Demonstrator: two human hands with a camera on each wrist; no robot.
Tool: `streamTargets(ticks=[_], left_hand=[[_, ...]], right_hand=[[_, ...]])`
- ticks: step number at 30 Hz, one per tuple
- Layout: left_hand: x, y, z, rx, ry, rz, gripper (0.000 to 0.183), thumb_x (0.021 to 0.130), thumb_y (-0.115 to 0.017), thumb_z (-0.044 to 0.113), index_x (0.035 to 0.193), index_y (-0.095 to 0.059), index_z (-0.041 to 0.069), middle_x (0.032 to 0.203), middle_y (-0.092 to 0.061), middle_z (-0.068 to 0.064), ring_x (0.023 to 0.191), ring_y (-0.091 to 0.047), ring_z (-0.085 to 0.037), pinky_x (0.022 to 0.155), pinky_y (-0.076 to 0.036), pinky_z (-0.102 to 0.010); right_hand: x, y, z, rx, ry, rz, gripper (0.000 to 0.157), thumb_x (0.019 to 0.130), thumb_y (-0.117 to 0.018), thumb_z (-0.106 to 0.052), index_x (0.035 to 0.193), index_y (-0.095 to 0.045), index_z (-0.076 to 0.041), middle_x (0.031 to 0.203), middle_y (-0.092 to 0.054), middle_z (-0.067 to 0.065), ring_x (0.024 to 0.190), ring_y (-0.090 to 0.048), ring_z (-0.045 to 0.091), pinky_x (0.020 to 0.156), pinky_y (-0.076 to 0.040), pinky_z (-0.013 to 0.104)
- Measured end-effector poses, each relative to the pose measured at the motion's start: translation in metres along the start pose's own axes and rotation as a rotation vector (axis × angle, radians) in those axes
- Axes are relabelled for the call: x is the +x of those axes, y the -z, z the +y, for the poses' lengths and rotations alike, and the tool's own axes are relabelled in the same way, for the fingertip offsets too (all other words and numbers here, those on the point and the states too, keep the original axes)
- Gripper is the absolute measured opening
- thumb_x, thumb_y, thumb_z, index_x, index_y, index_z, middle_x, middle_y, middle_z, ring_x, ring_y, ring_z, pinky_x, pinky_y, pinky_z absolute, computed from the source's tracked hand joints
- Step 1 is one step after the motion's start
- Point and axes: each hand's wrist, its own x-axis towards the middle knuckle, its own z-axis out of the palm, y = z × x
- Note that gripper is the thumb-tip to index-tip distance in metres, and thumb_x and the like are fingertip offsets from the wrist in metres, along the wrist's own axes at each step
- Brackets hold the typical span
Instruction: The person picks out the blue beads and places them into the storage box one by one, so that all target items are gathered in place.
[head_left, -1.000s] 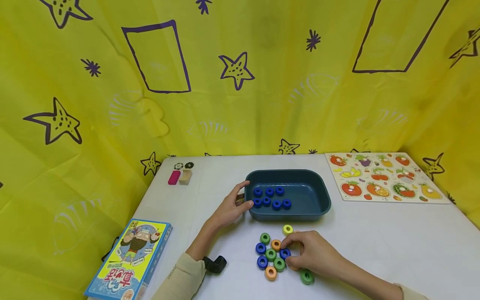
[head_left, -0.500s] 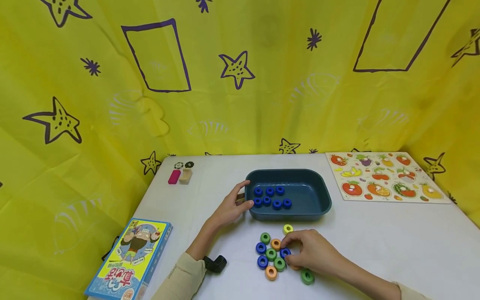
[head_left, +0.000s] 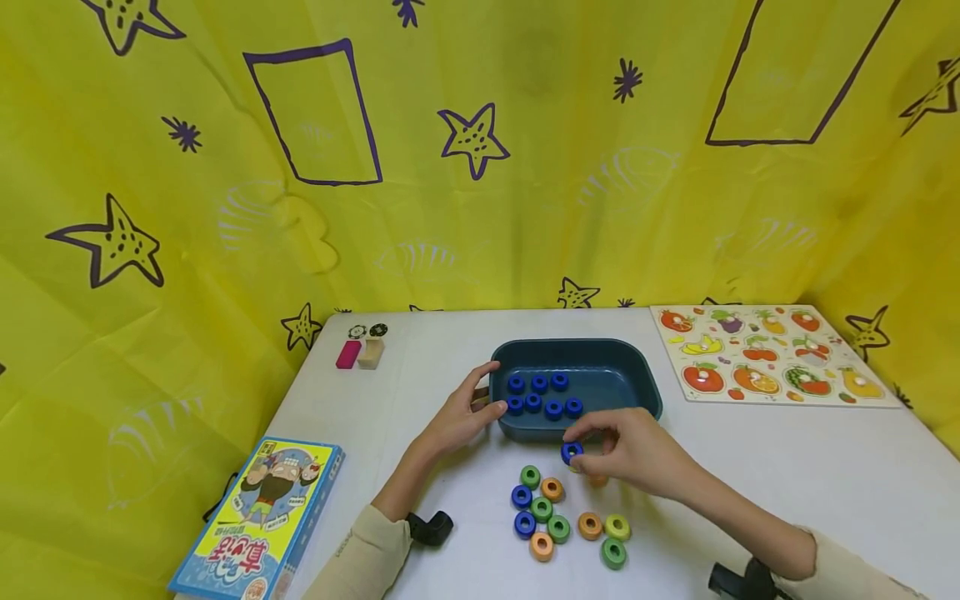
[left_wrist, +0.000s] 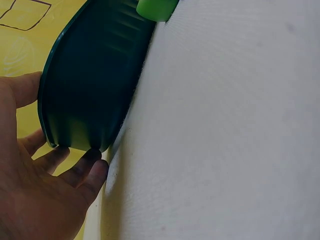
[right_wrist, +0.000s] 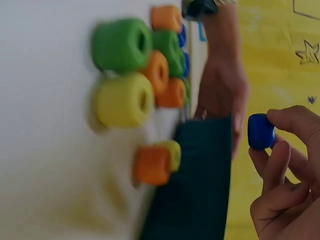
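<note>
My right hand (head_left: 637, 454) pinches a blue bead (right_wrist: 260, 131) between thumb and fingers, lifted just off the near edge of a dark teal tray (head_left: 611, 387). My left hand (head_left: 461, 421) grips the tray's left end, thumb at the near corner and fingers along the end wall. Several blue beads (head_left: 553, 409) lie inside on the tray's left half. In front of it on the table is a loose cluster of green beads (head_left: 614, 553), orange beads (head_left: 542, 547), blue beads (head_left: 525, 525) and a yellow bead (right_wrist: 122, 102). My right hand partly hides another orange bead.
A boxed game (head_left: 262, 508) lies at the left edge. Pink and wooden blocks (head_left: 348, 355) sit at the back left beside small round discs. A fruit puzzle board (head_left: 765, 358) lies at the back right. A yellow patterned curtain (head_left: 525, 233) surrounds the table.
My right hand has lifted the blue bead out of the cluster and moved away from me towards the tray, uncovering orange and yellow beads. My left hand stays on the tray.
</note>
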Motion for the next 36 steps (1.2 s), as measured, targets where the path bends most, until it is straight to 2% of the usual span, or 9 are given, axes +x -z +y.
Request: streamTargets(ticks=[4,7,12,16,18,22,24,29,36], left_hand=[[0.001,-0.001,-0.003,0.021,0.016,0.018,0.064,0.091,-0.06,0.031,0.146,-0.026,0.025,0.147,-0.028,-0.013,0.126,-0.041,-0.031,0.098,-0.037,-0.045],[0.0,-0.001,-0.003,0.023,0.008,0.023,0.065,0.091,-0.06,0.032,0.146,-0.026,0.024,0.147,-0.028,-0.014,0.125,-0.041,-0.032,0.098,-0.037,-0.046],[0.001,-0.001,-0.004,0.019,0.011,0.021,0.065,0.091,-0.06,0.032,0.146,-0.026,0.023,0.147,-0.028,-0.016,0.125,-0.042,-0.032,0.098,-0.037,-0.046],[0.001,-0.001,-0.005,0.016,0.036,0.02,0.065,0.091,-0.061,0.032,0.146,-0.026,0.025,0.147,-0.028,-0.013,0.125,-0.041,-0.03,0.098,-0.037,-0.044],[0.001,-0.001,-0.004,0.012,0.042,0.018,0.065,0.091,-0.06,0.031,0.146,-0.026,0.026,0.148,-0.027,-0.012,0.126,-0.041,-0.03,0.099,-0.036,-0.045],[-0.004,0.001,0.013,0.007,0.048,0.003,0.064,0.092,-0.059,0.025,0.146,-0.025,0.021,0.148,-0.025,-0.017,0.126,-0.04,-0.034,0.099,-0.036,-0.046],[-0.004,0.001,0.014,0.008,0.044,0.001,0.065,0.092,-0.059,0.024,0.147,-0.024,0.02,0.148,-0.024,-0.017,0.126,-0.039,-0.034,0.099,-0.035,-0.046],[0.001,0.0,-0.004,0.017,0.022,0.021,0.066,0.091,-0.06,0.032,0.146,-0.026,0.024,0.148,-0.026,-0.013,0.126,-0.041,-0.03,0.099,-0.037,-0.044],[0.001,0.0,-0.005,0.013,0.023,0.023,0.066,0.09,-0.061,0.031,0.146,-0.026,0.024,0.148,-0.027,-0.014,0.125,-0.042,-0.029,0.099,-0.037,-0.043]], right_hand=[[0.026,0.015,0.008,-0.019,0.046,0.065,0.021,0.076,-0.077,-0.036,0.094,-0.07,-0.03,0.082,-0.064,-0.011,0.054,-0.049,0.012,0.046,-0.039,0.024],[0.049,0.019,0.024,-0.018,0.062,0.088,0.023,0.076,-0.076,-0.036,0.096,-0.071,-0.027,0.088,-0.066,-0.009,0.057,-0.049,0.014,0.049,-0.039,0.025],[0.08,0.017,0.054,-0.047,0.063,0.072,0.025,0.077,-0.075,-0.036,0.099,-0.071,-0.024,0.093,-0.067,-0.007,0.064,-0.05,0.015,0.055,-0.041,0.026],[0.095,0.015,0.069,-0.06,0.077,0.029,0.026,0.078,-0.075,-0.033,0.101,-0.072,-0.021,0.093,-0.067,-0.007,0.064,-0.048,0.015,0.055,-0.041,0.027],[0.099,0.014,0.074,-0.057,0.09,0.005,0.026,0.078,-0.075,-0.032,0.101,-0.072,-0.02,0.093,-0.067,-0.007,0.062,-0.049,0.015,0.053,-0.041,0.027],[0.105,0.013,0.08,-0.051,0.108,-0.028,0.025,0.079,-0.075,-0.03,0.101,-0.072,-0.02,0.094,-0.066,-0.007,0.059,-0.05,0.013,0.052,-0.042,0.025],[0.107,0.012,0.082,-0.049,0.109,-0.047,0.024,0.079,-0.075,-0.029,0.101,-0.072,-0.02,0.094,-0.066,-0.006,0.059,-0.051,0.012,0.052,-0.043,0.025],[0.109,0.012,0.084,-0.054,0.104,-0.076,0.023,0.079,-0.074,-0.029,0.101,-0.072,-0.021,0.092,-0.065,-0.006,0.058,-0.051,0.012,0.05,-0.043,0.025],[0.107,0.01,0.082,-0.05,0.099,-0.082,0.023,0.08,-0.074,-0.03,0.101,-0.071,-0.02,0.091,-0.065,-0.006,0.058,-0.051,0.013,0.049,-0.043,0.025]])
